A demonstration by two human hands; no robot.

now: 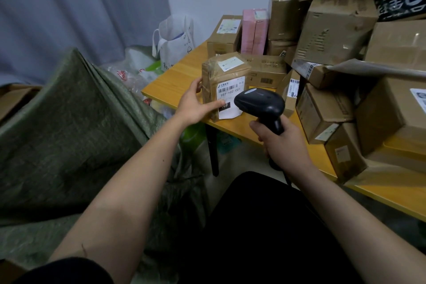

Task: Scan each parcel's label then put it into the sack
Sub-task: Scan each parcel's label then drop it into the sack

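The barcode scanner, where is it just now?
In the head view, the scanner is right of centre, gripped by the right hand and aimed at the parcel the left hand holds.

Brown taped parcel (224, 83) stands upright near table's (175, 76) front left corner, label side toward camera. White label (229, 99) shows barcode, "102 102 C01" and black "102" patch; lower edge of label peels loose. Black handheld scanner (260, 104) hangs just before label, head covering its right part. Green woven sack (69, 122) slumps, creased, off table's left edge. More cardboard parcels (334, 30) heaped across table's right side.
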